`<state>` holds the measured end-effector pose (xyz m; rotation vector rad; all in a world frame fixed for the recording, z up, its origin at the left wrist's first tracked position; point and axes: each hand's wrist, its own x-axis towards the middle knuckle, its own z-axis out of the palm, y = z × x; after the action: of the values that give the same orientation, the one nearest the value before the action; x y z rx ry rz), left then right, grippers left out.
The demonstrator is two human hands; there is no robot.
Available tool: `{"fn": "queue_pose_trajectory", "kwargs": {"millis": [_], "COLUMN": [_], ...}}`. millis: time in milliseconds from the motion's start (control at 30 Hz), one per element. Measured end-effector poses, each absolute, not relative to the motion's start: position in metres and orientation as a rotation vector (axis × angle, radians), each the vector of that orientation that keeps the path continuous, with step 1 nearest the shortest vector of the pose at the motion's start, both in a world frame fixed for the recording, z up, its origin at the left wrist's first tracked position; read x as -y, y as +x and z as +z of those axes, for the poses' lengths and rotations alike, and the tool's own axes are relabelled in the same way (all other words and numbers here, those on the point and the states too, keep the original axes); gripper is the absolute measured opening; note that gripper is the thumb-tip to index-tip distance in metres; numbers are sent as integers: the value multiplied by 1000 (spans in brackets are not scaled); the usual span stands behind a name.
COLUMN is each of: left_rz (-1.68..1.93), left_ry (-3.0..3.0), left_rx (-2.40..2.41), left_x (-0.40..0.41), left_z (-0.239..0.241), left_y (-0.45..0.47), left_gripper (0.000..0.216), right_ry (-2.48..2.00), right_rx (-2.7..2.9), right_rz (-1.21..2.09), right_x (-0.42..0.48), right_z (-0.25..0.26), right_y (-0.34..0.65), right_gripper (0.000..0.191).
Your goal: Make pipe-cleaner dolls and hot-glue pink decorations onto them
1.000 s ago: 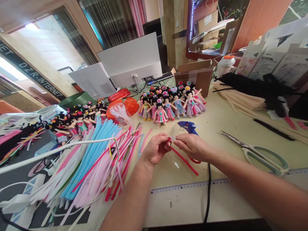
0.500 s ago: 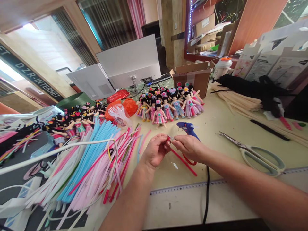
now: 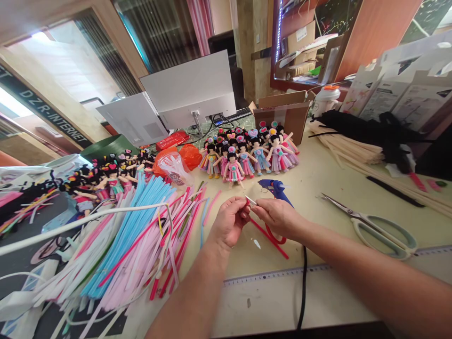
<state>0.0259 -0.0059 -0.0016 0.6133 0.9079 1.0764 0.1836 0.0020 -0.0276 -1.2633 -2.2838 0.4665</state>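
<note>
In the head view, the fingertips of my left hand are closed on a small red piece, which looks like pipe cleaner and is mostly covered by the fingers. My right hand grips a slim tool with a silver tip; the tip touches or nearly touches the red piece. A red curved part shows below the right palm, perhaps the tool's handle. A straight red pipe cleaner lies under the hands. Just beyond them is a blue glue gun, partly behind my right hand.
Several small dolls stand at the back. Pipe cleaners are heaped at left, crossed by a white cable. Large scissors lie at right. A black cord runs to the front edge, past a measuring tape.
The silver tip in my right hand has turned slightly, now pointing more up and left and showing more clearly. Both hands stay almost in place.
</note>
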Motion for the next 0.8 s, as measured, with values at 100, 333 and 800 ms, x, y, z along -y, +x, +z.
{"fn": "queue_pose_trajectory", "kwargs": {"millis": [100, 333, 800], "left_rz": [1080, 1089, 1125], "left_ry": [616, 627, 616], "left_rx": [-913, -931, -974], "left_x": [6, 5, 7], "left_z": [-2, -3, -2], "left_y": [26, 27, 30], "left_gripper": [16, 16, 12], "right_ry": [-1289, -1350, -1453], "right_rx": [2280, 2299, 2333], "right_rz": [472, 449, 439], "right_x": [-1, -1, 0], "right_z": [-27, -28, -27], "right_y": [183, 182, 181], "right_gripper": [40, 39, 39]}}
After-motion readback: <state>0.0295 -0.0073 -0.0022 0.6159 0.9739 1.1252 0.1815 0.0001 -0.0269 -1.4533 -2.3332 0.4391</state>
